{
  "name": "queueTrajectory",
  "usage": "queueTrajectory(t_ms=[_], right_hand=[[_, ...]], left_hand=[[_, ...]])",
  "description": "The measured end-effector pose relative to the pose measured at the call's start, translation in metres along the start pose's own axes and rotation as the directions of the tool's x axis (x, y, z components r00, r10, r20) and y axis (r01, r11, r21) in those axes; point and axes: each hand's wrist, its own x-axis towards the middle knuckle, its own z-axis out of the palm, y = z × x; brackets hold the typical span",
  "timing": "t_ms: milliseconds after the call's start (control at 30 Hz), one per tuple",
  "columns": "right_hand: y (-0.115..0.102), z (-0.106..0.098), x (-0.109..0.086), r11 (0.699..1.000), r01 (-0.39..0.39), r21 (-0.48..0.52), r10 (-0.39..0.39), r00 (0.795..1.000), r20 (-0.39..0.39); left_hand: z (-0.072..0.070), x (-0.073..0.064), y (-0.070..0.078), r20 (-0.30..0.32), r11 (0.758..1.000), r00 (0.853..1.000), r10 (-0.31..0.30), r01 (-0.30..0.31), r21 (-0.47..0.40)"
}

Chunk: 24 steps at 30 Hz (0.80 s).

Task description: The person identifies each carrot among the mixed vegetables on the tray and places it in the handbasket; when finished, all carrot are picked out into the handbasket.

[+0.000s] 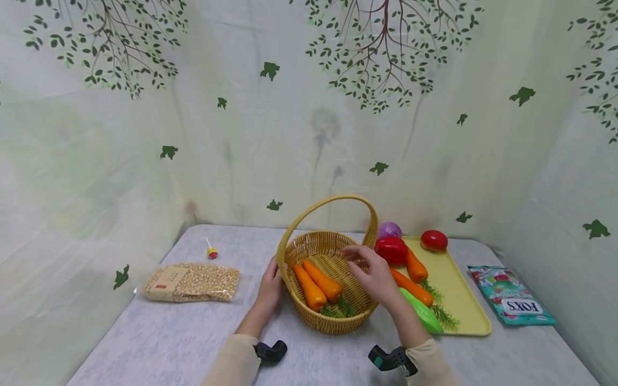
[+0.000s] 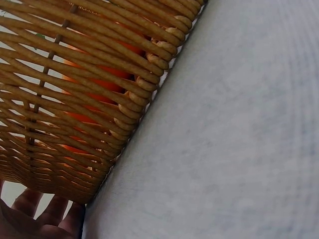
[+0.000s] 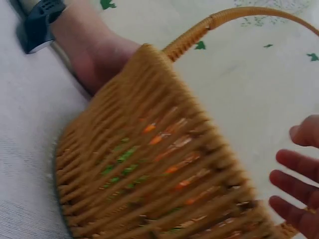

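Observation:
A wicker basket (image 1: 328, 325) with a tall arched handle stands on the table, holding two orange carrots (image 1: 322, 281) with green tops. My left hand (image 1: 268, 287) rests against its left side, below the handle's base; in the left wrist view, its fingers (image 2: 52, 211) lie along the weave. Over the basket's right rim, my right hand (image 1: 372, 271) hovers with loosely bent, spread fingers and nothing in its grasp. The right wrist view shows these fingers (image 3: 296, 186) apart from each other, with orange and green glimpsed through the wicker.
Right of the basket, a yellow tray (image 1: 465, 305) bears carrots (image 1: 412, 287), a green pepper (image 1: 422, 311), a red bell pepper (image 1: 391, 250) and a tomato (image 1: 434, 240). A purple onion (image 1: 389, 230) sits behind. A candy bag (image 1: 512, 296), a kernel bag (image 1: 193, 282) and a lollipop (image 1: 212, 252) lie farther out.

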Motion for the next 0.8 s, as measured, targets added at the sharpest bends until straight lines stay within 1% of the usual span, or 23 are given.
queueTrajectory(t_ms=[67,133,300,433,533,667,800], right_hand=[[-0.001,-0.007,0.0,1.0,-0.019,-0.024,0.02,0.999,0.028],[0.0,-0.014,-0.001,0.998,-0.031,-0.059,0.033,0.999,0.032],[0.009,-0.033,-0.005,0.987,-0.099,-0.128,0.098,0.995,-0.017],[0.017,-0.049,-0.006,0.979,-0.155,-0.136,0.148,0.987,-0.054],[0.023,-0.061,-0.007,0.966,-0.235,-0.109,0.228,0.971,-0.077],[0.032,-0.073,-0.009,0.936,-0.348,-0.045,0.343,0.935,-0.092],[0.045,-0.082,-0.011,0.909,-0.417,-0.021,0.412,0.903,-0.119]], left_hand=[[0.0,0.001,0.0,0.001,1.0,1.0,0.003,-0.003,0.0],[0.0,0.0,0.0,-0.001,1.0,1.0,0.004,-0.004,0.003],[0.0,-0.001,-0.002,-0.006,1.0,1.0,0.0,0.0,0.008],[0.0,-0.001,-0.003,-0.005,1.0,1.0,0.003,-0.003,0.003],[0.0,-0.001,-0.002,-0.007,1.0,1.0,0.006,-0.006,0.008],[0.001,0.0,-0.001,-0.009,1.0,1.0,0.008,-0.008,0.014],[0.0,0.002,-0.001,-0.005,1.0,1.0,0.014,-0.014,0.02]])
